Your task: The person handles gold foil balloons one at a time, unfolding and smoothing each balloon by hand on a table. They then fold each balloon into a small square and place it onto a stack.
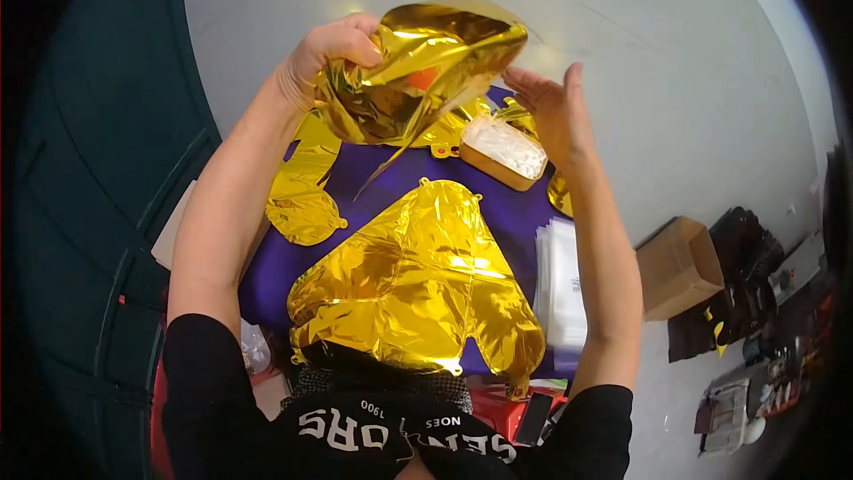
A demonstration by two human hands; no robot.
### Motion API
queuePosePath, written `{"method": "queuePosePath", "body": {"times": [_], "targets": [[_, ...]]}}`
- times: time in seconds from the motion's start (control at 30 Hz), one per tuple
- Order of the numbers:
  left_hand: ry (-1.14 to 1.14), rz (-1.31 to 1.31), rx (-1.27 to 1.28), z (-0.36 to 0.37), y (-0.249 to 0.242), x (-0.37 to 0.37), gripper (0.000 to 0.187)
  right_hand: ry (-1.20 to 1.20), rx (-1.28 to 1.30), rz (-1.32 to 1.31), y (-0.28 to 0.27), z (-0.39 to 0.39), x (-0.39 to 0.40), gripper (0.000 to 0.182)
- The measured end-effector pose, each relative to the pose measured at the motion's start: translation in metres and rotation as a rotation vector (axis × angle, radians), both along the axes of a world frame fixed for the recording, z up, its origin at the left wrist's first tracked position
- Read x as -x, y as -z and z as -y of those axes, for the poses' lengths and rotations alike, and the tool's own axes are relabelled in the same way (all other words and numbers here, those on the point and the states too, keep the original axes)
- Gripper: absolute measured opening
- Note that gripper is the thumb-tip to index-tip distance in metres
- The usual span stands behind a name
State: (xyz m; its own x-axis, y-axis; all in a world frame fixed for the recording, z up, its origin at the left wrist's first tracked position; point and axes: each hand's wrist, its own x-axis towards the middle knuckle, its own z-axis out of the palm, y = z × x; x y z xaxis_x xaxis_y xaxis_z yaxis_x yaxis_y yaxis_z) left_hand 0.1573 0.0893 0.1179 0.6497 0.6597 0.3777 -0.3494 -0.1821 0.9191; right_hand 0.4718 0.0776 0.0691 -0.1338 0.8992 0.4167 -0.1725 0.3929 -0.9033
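My left hand (342, 46) is closed on the edge of a crinkled gold foil balloon (426, 71), holding it up above the far side of the table. Just right of the foil, my right hand (558, 111) is open, its fingers stretched toward the balloon's edge and its thumb up. A second flat foil balloon (418, 280), folded in places and with small tabs at its corners, lies at the near side. Another gold foil piece (306, 187) rests at the left, partly hidden behind my left forearm.
A purple cloth (378, 187) covers the table. An oblong container (502, 173) with whitish contents stands at the back right. Stacked clear plastic bags (560, 289) lie at the right edge. A phone (534, 418) is near my lap, and a cardboard box (680, 271) sits on the right.
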Motion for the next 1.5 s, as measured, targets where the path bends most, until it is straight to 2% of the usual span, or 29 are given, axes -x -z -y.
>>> {"method": "queuePosePath", "body": {"times": [0.1, 0.13, 0.23, 0.33, 0.4, 0.43, 0.5, 0.53, 0.6, 0.7, 0.73, 0.83, 0.87, 0.97, 1.03, 1.1, 1.17, 1.23, 1.27, 1.33, 1.37, 1.43, 1.47, 1.5], "targets": [[0.056, -0.076, -0.046, -0.014, 0.006, 0.007, 0.014, -0.794, -0.053, -0.078, -0.015, -0.002, -0.030, 0.086], [0.082, -0.065, -0.040, -0.004, 0.004, 0.006, 0.010, -0.315, 0.125, -0.095, -0.023, 0.032, -0.015, 0.075], [0.166, -0.134, -0.110, 0.024, -0.006, 0.003, 0.007, -0.214, -0.070, 0.081, -0.033, 0.072, 0.009, 0.064], [0.236, -0.241, -0.189, 0.035, -0.014, 0.007, 0.014, -0.172, -0.020, 0.147, -0.036, 0.086, 0.008, 0.082], [0.254, -0.182, -0.107, 0.048, -0.018, 0.008, 0.016, -0.197, -0.094, 0.120, -0.036, 0.099, 0.013, 0.091], [0.262, -0.152, -0.066, 0.051, -0.019, 0.009, 0.018, -0.200, -0.142, 0.076, -0.032, 0.103, 0.017, 0.090], [0.117, -0.111, -0.047, 0.040, -0.012, 0.018, 0.016, -0.207, -0.236, -0.017, -0.022, 0.109, 0.022, 0.089], [0.044, -0.091, -0.037, 0.037, -0.009, 0.021, 0.016, -0.082, -0.330, 0.169, -0.019, 0.114, 0.022, 0.088], [0.136, -0.043, -0.020, 0.040, -0.010, 0.027, 0.018, 0.172, -0.512, 0.541, -0.016, 0.122, 0.023, 0.084], [0.272, -0.027, -0.006, 0.042, -0.009, 0.030, 0.020, 0.368, -0.872, 0.667, -0.016, 0.119, 0.027, 0.073], [0.318, -0.029, -0.005, 0.041, -0.008, 0.031, 0.020, 0.410, -0.960, 0.572, -0.018, 0.120, 0.029, 0.049], [0.197, 0.020, 0.036, 0.042, 0.005, 0.032, 0.016, 0.475, -1.203, 0.714, -0.034, 0.130, 0.024, 0.030], [0.261, 0.016, 0.037, 0.043, 0.007, 0.034, 0.015, 0.467, -1.179, 0.632, -0.038, 0.137, 0.034, 0.017], [0.390, -0.039, 0.023, 0.050, 0.007, 0.032, 0.012, 0.343, -1.146, 0.524, -0.044, 0.139, 0.030, 0.016], [0.392, -0.132, -0.008, 0.066, 0.001, 0.026, 0.012, 0.297, -0.968, 0.257, -0.048, 0.148, 0.037, 0.016], [0.474, -0.110, -0.045, 0.059, 0.015, 0.021, 0.028, 0.272, -0.776, 0.022, -0.054, 0.157, 0.036, 0.018], [0.614, -0.013, -0.015, 0.048, 0.032, 0.014, 0.043, 0.370, -0.752, 0.017, -0.078, 0.169, 0.045, 0.018], [0.541, 0.094, 0.081, 0.092, 0.040, 0.004, 0.070, 0.435, -0.760, 0.042, -0.099, 0.177, 0.052, 0.020], [0.628, 0.184, 0.052, 0.100, 0.046, 0.004, 0.074, 0.451, -0.782, 0.071, -0.109, 0.179, 0.051, 0.021], [0.419, 0.005, 0.075, 0.113, 0.056, 0.017, 0.083, 0.538, -0.814, 0.096, -0.123, 0.177, 0.038, 0.023], [0.326, -0.087, 0.095, 0.120, 0.061, 0.023, 0.089, 0.532, -0.825, 0.191, -0.129, 0.181, 0.031, 0.023], [0.340, -0.381, -0.593, 0.129, 0.065, 0.035, 0.098, 0.574, -0.753, 0.165, -0.137, 0.189, 0.031, 0.023], [0.320, -0.441, -0.926, 0.134, 0.068, 0.041, 0.102, 0.648, -0.701, 0.187, -0.140, 0.196, 0.031, 0.024], [0.209, -0.462, -0.885, 0.149, 0.066, 0.040, 0.099, 0.650, -0.721, 0.172, -0.141, 0.199, 0.030, 0.023]]}}
